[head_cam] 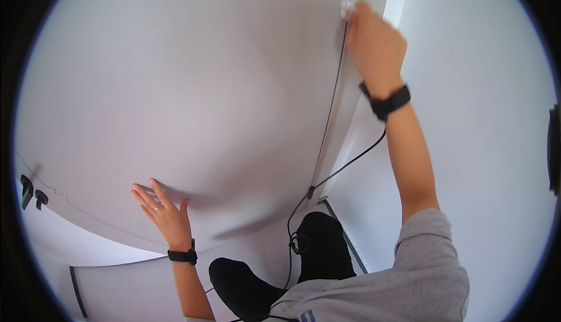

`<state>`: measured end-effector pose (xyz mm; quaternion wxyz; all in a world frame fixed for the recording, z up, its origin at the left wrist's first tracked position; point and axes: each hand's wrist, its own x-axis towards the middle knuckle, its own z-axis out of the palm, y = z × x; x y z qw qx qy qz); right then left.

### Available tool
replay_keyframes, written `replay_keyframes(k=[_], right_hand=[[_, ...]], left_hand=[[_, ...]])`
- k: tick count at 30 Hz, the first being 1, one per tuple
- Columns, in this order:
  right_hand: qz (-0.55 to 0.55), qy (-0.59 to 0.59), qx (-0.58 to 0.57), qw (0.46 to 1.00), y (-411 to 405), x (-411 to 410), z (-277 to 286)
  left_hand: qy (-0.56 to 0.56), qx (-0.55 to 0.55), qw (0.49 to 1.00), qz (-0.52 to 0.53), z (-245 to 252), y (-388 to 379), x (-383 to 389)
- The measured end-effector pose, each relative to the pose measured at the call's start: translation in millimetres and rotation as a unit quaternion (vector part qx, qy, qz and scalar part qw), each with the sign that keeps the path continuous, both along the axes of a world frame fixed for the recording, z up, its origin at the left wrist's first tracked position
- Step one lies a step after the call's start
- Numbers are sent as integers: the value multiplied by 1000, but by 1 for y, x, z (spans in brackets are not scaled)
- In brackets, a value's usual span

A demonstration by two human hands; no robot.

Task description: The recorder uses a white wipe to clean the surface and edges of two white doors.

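Observation:
A large white door (197,81) fills the view before me. My right hand (377,46) is raised to the seam between the door and its frame at the upper right, with a small white crumpled piece, perhaps a tissue or cloth (347,9), pinched in its fingertips. Lower on the left, my left hand (168,221) lies against the door's surface with its fingers apart, holding nothing; a ring shows on one finger. Both wrists wear black straps, and a black cable hangs from the right strap.
A black door handle (26,190) and a smaller black turn knob (41,198) are at the far left. To the right stands a white wall (482,103) beside the door frame (342,120). The black cable (350,163) hangs towards my legs, above the pale floor (258,247).

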<state>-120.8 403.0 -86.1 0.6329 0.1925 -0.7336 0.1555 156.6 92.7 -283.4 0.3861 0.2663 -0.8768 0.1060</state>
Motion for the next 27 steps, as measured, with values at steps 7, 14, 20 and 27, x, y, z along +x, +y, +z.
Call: replay_keyframes(k=[7, 14, 20, 27], right_hand=[[51, -272, 88, 957, 12, 25, -151], [109, -107, -69, 986, 10, 19, -39], [8, -50, -16, 999, 0, 8, 5], [137, -293, -7, 946, 24, 43, -33]], left_hand=[[-18, -28, 999, 2, -2, 0, -4], [-6, -51, 998, 19, 0, -4, -2], [3, -36, 999, 9, 2, 0, -4], [7, -34, 999, 24, 1, -4, -1]])
